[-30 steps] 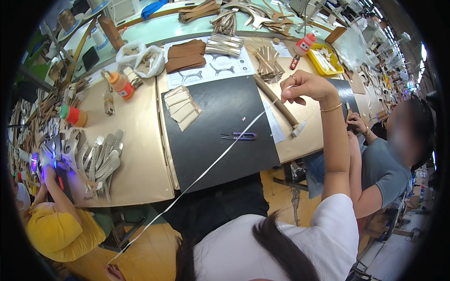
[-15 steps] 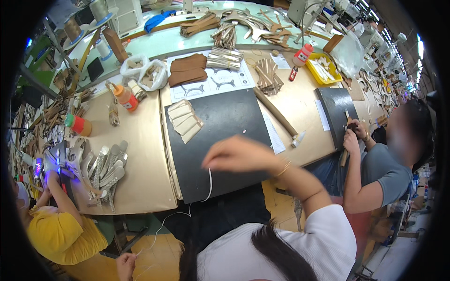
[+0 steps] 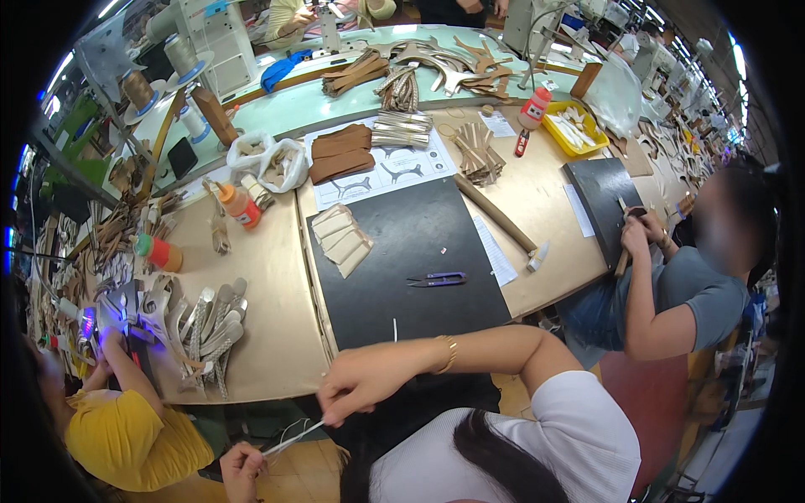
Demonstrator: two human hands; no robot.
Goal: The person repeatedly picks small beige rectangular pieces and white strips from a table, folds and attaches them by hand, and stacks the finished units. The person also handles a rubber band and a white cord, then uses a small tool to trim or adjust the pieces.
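A thin white cord [image 3: 292, 440] is stretched between my two hands, low in the picture off the table's front edge. My left hand [image 3: 241, 471] is closed on one end of the stretch, and my right hand [image 3: 369, 379] pinches the other. A short white end [image 3: 395, 329] sticks up behind my right hand, against the black mat [image 3: 386, 239]. Purple-handled thread snips [image 3: 436, 280] lie on that mat. Farther back on it rests a fanned stack of cream strips [image 3: 342, 241].
Grey and braided straps [image 3: 218, 327] lie on the left, near a green-capped bottle [image 3: 159, 252] and an orange bottle [image 3: 239, 206]. A mallet [image 3: 499, 218] lies right of the mat. Two people [image 3: 700, 277] [image 3: 134, 436] work at either side. A yellow basket [image 3: 577, 130] stands at the back right.
My right hand has come down and left from over the mat to near my left hand. The hanging cord is now a short taut stretch, and the snips have come into sight.
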